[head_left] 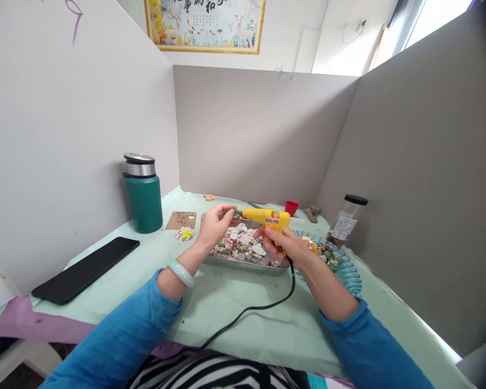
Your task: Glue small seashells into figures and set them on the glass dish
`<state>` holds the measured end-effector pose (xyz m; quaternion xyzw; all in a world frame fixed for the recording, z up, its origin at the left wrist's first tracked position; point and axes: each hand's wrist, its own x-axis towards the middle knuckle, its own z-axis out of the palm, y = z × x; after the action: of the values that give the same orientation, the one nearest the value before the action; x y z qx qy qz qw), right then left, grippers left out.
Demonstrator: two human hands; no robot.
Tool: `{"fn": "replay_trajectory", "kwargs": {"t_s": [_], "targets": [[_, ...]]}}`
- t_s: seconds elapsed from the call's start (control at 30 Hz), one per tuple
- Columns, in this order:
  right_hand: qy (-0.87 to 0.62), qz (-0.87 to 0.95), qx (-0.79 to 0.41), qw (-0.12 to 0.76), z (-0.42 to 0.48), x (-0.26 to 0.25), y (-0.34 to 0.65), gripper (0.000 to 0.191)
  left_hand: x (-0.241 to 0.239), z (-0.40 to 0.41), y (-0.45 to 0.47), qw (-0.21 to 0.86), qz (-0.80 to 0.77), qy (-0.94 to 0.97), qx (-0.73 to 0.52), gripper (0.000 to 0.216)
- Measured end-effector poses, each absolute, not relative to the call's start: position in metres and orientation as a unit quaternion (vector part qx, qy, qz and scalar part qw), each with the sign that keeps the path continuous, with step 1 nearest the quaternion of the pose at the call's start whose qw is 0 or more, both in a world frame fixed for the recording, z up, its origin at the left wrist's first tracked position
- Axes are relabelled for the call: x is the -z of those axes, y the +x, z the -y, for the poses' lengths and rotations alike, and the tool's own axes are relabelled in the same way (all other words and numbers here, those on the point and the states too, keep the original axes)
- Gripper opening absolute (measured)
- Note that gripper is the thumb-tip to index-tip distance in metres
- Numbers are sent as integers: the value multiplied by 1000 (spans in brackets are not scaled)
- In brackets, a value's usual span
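Note:
My right hand point(281, 246) is wrapped round the handle of a yellow hot glue gun point(267, 217), its nozzle pointing left. A clear glue stick point(297, 220) sticks out of the gun's back end. My left hand point(216, 222) pinches a small piece right at the nozzle tip; the fingers mostly cover it, so I cannot make out its kind. Below both hands lies a metal tray point(243, 263) filled with small shells and white flower-shaped pieces point(258, 249). The gun's black cord point(253, 308) runs down toward my lap.
A green bottle point(143, 202) and a black phone-like slab point(87, 269) stand and lie at left. Near the tray are a brown card point(181, 220) and a flower piece point(184, 234). At right are a blue plate point(351, 275), a clear jar point(345, 221) and a red cup point(291, 208). Grey partitions point(259, 135) enclose the table.

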<state>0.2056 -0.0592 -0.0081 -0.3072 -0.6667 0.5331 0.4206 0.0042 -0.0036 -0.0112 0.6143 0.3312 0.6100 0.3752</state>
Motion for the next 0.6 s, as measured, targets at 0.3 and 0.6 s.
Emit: {"fn": "replay_trajectory", "kwargs": {"t_s": [0.3, 0.6], "targets": [[-313, 671, -530, 413, 63, 2, 207, 40, 5, 7, 5, 414, -331, 587, -612, 19], [-303, 672, -538, 409, 61, 4, 208, 38, 5, 7, 5, 427, -328, 584, -607, 20]]}}
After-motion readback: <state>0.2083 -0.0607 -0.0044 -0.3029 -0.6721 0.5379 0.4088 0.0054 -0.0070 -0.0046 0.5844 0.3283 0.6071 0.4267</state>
